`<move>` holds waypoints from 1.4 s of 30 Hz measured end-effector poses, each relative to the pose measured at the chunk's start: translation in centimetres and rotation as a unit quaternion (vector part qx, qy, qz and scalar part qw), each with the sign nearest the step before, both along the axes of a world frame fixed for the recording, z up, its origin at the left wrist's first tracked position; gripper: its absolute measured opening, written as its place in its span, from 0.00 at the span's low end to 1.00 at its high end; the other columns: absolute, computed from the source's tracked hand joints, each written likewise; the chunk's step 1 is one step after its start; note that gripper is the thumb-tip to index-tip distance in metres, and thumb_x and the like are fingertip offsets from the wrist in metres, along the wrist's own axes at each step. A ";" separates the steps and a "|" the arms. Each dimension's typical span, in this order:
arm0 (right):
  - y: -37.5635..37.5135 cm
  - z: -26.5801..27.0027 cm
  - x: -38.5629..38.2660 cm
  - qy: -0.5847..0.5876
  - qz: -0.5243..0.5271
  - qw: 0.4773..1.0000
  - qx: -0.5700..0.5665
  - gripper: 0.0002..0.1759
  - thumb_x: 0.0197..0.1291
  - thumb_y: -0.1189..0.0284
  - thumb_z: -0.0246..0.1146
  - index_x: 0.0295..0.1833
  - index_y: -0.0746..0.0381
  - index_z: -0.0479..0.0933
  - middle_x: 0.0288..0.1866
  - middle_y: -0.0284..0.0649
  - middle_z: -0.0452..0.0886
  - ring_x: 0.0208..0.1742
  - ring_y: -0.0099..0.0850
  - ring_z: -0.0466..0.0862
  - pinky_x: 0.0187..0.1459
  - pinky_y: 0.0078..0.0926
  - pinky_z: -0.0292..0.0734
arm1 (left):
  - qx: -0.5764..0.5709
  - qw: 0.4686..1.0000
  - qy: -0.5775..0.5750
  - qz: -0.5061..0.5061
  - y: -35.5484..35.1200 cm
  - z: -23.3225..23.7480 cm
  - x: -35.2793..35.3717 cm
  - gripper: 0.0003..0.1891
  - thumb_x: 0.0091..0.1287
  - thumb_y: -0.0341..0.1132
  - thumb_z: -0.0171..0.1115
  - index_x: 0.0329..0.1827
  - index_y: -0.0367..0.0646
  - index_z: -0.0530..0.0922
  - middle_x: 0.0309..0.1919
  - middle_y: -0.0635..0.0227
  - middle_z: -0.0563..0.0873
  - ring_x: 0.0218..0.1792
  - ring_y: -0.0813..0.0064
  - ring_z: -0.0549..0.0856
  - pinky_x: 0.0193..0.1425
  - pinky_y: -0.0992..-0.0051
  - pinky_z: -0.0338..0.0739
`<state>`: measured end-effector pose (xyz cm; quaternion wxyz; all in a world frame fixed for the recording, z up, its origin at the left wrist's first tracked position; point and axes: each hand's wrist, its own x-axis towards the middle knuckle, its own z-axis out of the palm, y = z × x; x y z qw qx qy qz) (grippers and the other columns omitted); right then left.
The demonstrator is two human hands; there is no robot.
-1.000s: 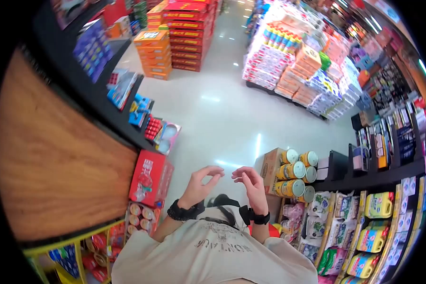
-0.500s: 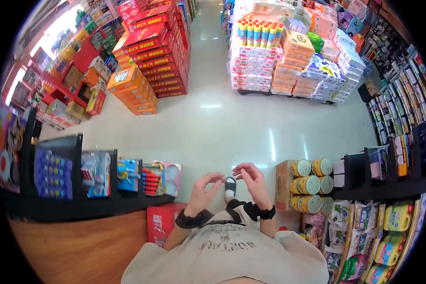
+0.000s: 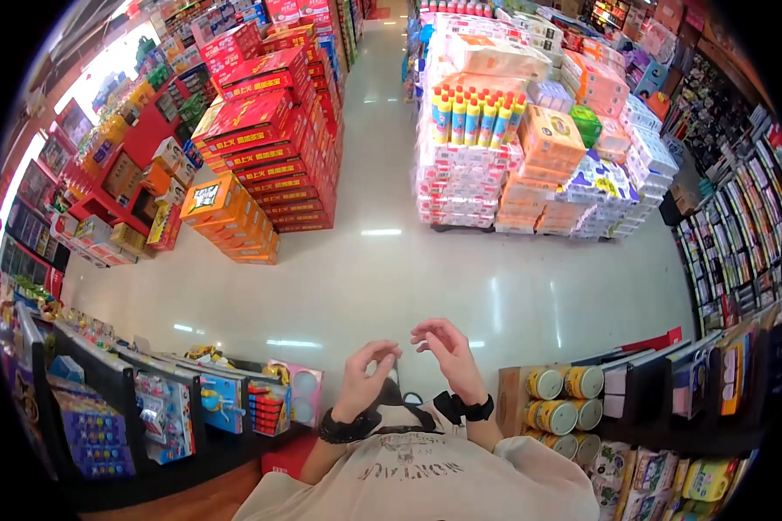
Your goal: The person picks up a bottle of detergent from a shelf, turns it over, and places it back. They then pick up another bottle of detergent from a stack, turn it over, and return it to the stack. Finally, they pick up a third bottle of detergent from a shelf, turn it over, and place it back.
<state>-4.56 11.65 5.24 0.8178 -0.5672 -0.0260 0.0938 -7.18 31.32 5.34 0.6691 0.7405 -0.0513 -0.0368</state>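
Observation:
My left hand (image 3: 362,379) is raised in front of my body, its fingers bent and apart from the thumb, with nothing in it. Level with it on the other side, my right hand (image 3: 449,352) hangs in the air, empty, fingers loosely spread. The two hands do not touch each other. Black bands circle both wrists. Below them are my light shirt (image 3: 417,473) and part of a shoe. Yellow cans (image 3: 551,417) stand to the right of my right hand, and small toy packs (image 3: 268,408) sit on a shelf to the left.
Red boxes (image 3: 274,143) and orange boxes (image 3: 226,213) are stacked ahead on the left. Wrapped paper packs (image 3: 469,178) and yellow bottles (image 3: 473,120) form a pile ahead on the right. Dark shelves flank me. A shiny floor (image 3: 382,278) runs between them.
The view has tilted up, so the stacks and shelves sit lower and more of the far aisle shows. Both hands appear slightly lower in the picture and remain empty.

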 end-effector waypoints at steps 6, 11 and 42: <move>0.1 -0.9 9.2 0.012 -0.008 1.000 -0.017 0.13 0.77 0.76 0.54 0.62 0.65 0.74 0.56 0.39 0.82 0.56 0.30 0.83 0.56 0.30 0.79 | -0.036 0.999 -0.012 -0.010 0.2 -2.4 10.5 0.11 0.74 0.23 0.60 0.57 0.31 0.79 0.46 0.61 0.89 0.50 0.74 0.88 0.59 0.74 0.81; 0.6 -0.1 19.6 0.012 -0.016 0.999 -0.040 0.13 0.78 0.75 0.54 0.63 0.64 0.73 0.58 0.40 0.81 0.57 0.31 0.82 0.57 0.32 0.78 | -0.064 0.998 0.001 -0.020 1.0 -3.3 21.8 0.12 0.75 0.23 0.60 0.59 0.32 0.78 0.47 0.61 0.89 0.50 0.72 0.88 0.60 0.72 0.81; -0.1 -4.1 70.2 0.029 -0.210 0.974 0.078 0.30 0.76 0.72 0.58 0.79 0.55 0.59 0.70 0.42 0.71 0.61 0.31 0.80 0.57 0.32 0.78 | 0.053 0.994 0.013 -0.100 2.9 0.6 72.8 0.11 0.75 0.24 0.59 0.57 0.32 0.78 0.45 0.65 0.88 0.49 0.75 0.87 0.60 0.73 0.79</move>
